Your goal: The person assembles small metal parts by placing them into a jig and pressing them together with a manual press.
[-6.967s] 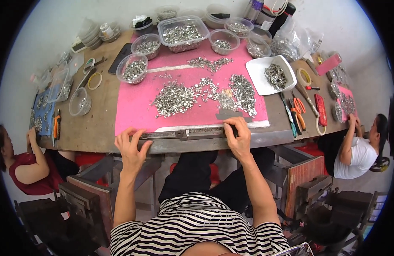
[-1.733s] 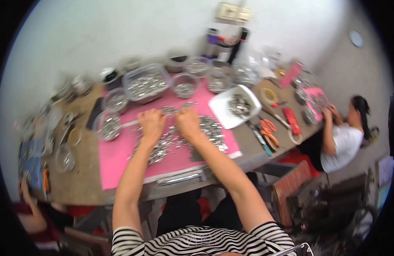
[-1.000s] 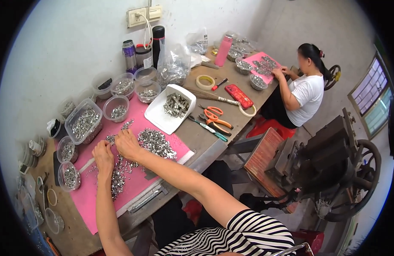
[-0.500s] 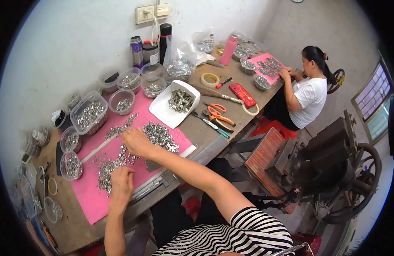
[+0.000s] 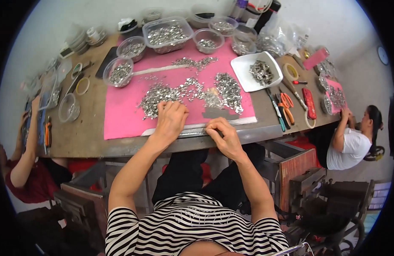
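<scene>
Several tubs [image 5: 173,47] behind metal pieces [image 5: 156,95]

Pieces [image 5: 229,91] at upper centre are glossy metal; right-hand scoop [image 5: 243,79] is smooth plastic; bench edge [image 5: 265,133] is dull metal.

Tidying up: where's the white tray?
In the head view, the white tray is right of centre, at the edge of the pink mat, near orange-handled tools.

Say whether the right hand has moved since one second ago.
Yes: the right hand moved back from the far metal pieces to the front edge of the pink mat.
</scene>
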The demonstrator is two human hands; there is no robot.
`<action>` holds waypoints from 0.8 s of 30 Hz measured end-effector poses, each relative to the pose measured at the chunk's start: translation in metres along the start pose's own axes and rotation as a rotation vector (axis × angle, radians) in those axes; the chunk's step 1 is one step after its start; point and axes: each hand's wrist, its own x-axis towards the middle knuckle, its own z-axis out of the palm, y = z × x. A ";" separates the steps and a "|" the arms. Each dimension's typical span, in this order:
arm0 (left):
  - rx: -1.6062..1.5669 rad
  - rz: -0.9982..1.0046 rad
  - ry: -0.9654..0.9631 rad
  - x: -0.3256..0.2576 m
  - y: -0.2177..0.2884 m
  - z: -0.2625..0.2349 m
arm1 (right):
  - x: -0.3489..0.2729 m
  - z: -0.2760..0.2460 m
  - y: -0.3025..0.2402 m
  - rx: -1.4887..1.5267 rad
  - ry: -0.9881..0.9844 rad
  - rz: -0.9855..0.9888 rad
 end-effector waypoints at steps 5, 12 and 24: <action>-0.028 0.019 -0.027 -0.003 0.006 -0.002 | -0.001 0.011 0.005 -0.044 0.041 -0.029; -0.416 -0.136 -0.018 -0.020 0.028 -0.020 | -0.002 0.014 0.004 -0.122 0.042 -0.040; -0.370 -0.109 0.007 -0.034 0.050 -0.012 | 0.001 0.020 0.002 -0.357 0.113 -0.236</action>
